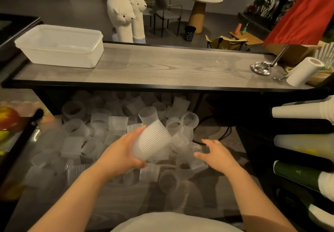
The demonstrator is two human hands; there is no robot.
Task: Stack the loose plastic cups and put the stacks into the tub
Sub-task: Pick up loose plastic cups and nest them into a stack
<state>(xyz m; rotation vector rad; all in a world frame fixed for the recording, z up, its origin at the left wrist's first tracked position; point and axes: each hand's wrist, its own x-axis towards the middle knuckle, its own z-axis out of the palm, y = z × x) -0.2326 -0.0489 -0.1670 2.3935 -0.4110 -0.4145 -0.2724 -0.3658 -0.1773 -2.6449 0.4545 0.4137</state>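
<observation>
My left hand (122,152) grips a short stack of frosted ribbed plastic cups (150,137), tilted with its mouth end pointing up and away. My right hand (215,154) hovers just to the right, fingers spread and relaxed, over the pile of loose cups (101,128) that covers the lower surface below the counter. The translucent white tub (59,45) stands on the far left of the wooden counter, with nothing visible inside it.
The grey wood counter (162,67) has a black front edge above the cup pile. At its right end are a paper towel roll (303,71) and a metal stand base (261,67). Sleeves of stacked cups (298,110) lie on racks at right.
</observation>
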